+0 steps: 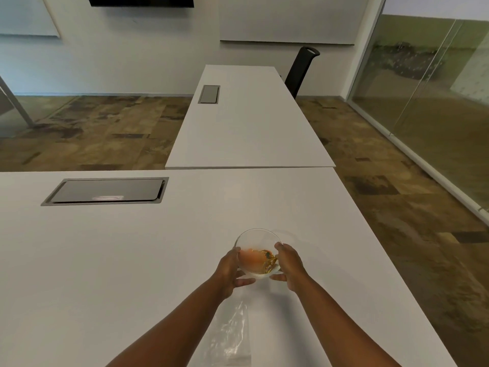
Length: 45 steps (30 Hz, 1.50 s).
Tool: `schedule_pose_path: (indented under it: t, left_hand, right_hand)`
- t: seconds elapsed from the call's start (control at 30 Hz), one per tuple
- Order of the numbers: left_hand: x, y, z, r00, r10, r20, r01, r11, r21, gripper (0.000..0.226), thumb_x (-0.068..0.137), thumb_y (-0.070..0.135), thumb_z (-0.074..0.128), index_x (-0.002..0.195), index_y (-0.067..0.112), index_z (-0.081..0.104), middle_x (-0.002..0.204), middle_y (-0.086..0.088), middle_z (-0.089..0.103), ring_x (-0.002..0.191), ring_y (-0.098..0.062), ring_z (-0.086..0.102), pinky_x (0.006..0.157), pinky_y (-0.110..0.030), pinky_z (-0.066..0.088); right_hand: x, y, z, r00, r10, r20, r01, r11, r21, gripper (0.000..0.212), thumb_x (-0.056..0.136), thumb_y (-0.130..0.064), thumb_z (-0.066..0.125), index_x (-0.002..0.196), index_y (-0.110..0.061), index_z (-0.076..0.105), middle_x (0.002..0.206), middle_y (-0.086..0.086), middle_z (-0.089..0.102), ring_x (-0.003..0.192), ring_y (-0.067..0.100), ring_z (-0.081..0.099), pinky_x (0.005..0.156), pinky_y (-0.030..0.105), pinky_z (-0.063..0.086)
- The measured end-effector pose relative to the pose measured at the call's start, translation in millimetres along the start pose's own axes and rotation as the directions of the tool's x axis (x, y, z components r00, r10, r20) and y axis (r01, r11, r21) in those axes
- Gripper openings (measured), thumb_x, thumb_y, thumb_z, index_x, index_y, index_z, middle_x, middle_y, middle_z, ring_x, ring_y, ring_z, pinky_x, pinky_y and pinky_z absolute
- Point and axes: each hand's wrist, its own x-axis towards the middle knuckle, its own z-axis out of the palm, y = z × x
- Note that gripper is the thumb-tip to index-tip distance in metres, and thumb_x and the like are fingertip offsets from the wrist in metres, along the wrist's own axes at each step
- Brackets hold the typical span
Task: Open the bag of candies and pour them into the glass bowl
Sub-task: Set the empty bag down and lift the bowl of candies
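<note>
Candies (267,258), too blurred to count, lie in one glass bowl (258,237) at lower centre of the worktop (105,260). Left hand (229,271) and right hand (289,266) clasp its sides. One empty clear bag (234,337) lies below, between the forearms.

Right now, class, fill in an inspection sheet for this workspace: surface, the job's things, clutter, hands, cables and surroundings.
Surface: white table, with a closed grey hatch set into it.
Job's things: glass bowl tilted, gold-wrapped candies inside; clear plastic bag lying flat near the table's front edge, looks empty.
Clutter: nothing seen.
Hands: left hand and right hand grip opposite sides of the bowl.
Cables: nothing seen.
Surroundings: second white table beyond, black chair, glass partition at right, patterned carpet.
</note>
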Motion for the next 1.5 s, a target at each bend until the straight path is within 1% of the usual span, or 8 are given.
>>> schedule_pose_path:
  t: [0.1,0.3,0.5,0.6,0.73,0.97,1.3,1.5]
  left_hand:
    - [13.7,12.2,1.3,1.0,-0.002,-0.01,0.002,1.0,-0.004,0.043,0.1,0.03,0.033,0.136,0.007,0.04,0.137,-0.022,0.048,0.111,-0.035,0.054,0.084,-0.044,0.05]
    - [41.7,36.4,3.7,0.999,0.005,-0.04,-0.006,1.0,-0.025,0.041,0.1,0.028,0.033,0.136,0.01,0.04,0.138,-0.021,0.047,0.102,-0.031,0.053,0.073,-0.04,0.053]
    - [77.2,58.8,5.8,0.995,-0.007,-0.096,0.007,1.0,-0.004,0.04,0.101,0.027,0.031,0.135,0.01,0.042,0.132,-0.02,0.05,0.101,-0.031,0.053,0.08,-0.042,0.051]
    - [89.1,63.1,7.3,0.994,-0.02,-0.106,0.019,1.0,-0.012,0.039,0.101,0.027,0.029,0.133,0.009,0.043,0.115,-0.014,0.051,0.1,-0.03,0.054,0.074,-0.04,0.053]
    - [111.8,66.7,7.0,0.989,-0.034,-0.142,0.032,0.999,-0.019,0.039,0.101,0.027,0.029,0.132,0.01,0.044,0.111,-0.012,0.051,0.099,-0.029,0.054,0.083,-0.043,0.05]
    - [130.6,68.0,8.4,0.976,-0.029,-0.216,0.029,1.0,-0.002,0.041,0.101,0.029,0.029,0.134,0.012,0.044,0.135,-0.017,0.051,0.112,-0.034,0.054,0.075,-0.041,0.051]
    - [141.5,67.6,12.2,0.95,-0.002,-0.312,0.014,0.999,0.035,0.04,0.1,0.029,0.031,0.133,0.012,0.047,0.135,-0.018,0.052,0.116,-0.037,0.055,0.081,-0.045,0.053]
    - [142.6,66.2,15.2,0.934,0.008,-0.357,0.012,0.999,0.053,0.039,0.1,0.026,0.032,0.131,0.012,0.051,0.131,-0.017,0.055,0.101,-0.034,0.058,0.074,-0.045,0.054]
  right_hand:
    - [13.7,-10.2,4.0,1.0,0.005,-0.02,-0.004,1.0,0.026,0.04,0.099,-0.026,0.037,0.136,-0.013,0.043,0.14,0.016,0.046,0.121,0.034,0.05,0.078,0.041,0.053]
    - [46.0,-31.8,13.9,0.999,-0.028,-0.045,0.03,0.999,0.03,0.038,0.098,-0.021,0.037,0.134,-0.014,0.048,0.14,0.016,0.048,0.121,0.034,0.05,0.073,0.038,0.052]
    - [82.3,-50.4,24.1,0.999,-0.007,-0.052,0.009,0.999,0.043,0.037,0.098,-0.02,0.038,0.133,-0.013,0.049,0.137,0.017,0.05,0.119,0.035,0.052,0.073,0.04,0.052]
    - [96.2,-53.4,27.7,0.998,-0.001,-0.057,0.004,0.999,0.047,0.038,0.097,-0.019,0.036,0.132,-0.014,0.05,0.136,0.017,0.05,0.12,0.035,0.051,0.078,0.042,0.053]
    - [116.9,-55.5,33.8,0.997,-0.004,-0.075,0.007,0.999,0.04,0.038,0.097,-0.017,0.034,0.131,-0.016,0.052,0.137,0.016,0.05,0.12,0.035,0.051,0.086,0.047,0.054]
    - [141.1,-54.5,41.3,0.997,-0.02,-0.077,0.019,1.0,-0.011,0.041,0.096,-0.013,0.031,0.13,-0.016,0.054,0.138,0.014,0.051,0.124,0.034,0.05,0.099,0.051,0.049]
    - [152.1,-50.1,44.5,0.995,-0.031,-0.092,0.026,0.998,-0.055,0.043,0.096,-0.009,0.028,0.129,-0.015,0.055,0.138,0.014,0.052,0.122,0.033,0.051,0.098,0.05,0.05]
    - [151.4,-47.5,43.5,0.994,-0.041,-0.097,0.035,0.997,-0.066,0.044,0.096,-0.007,0.027,0.129,-0.014,0.055,0.138,0.015,0.052,0.122,0.033,0.052,0.097,0.05,0.051]
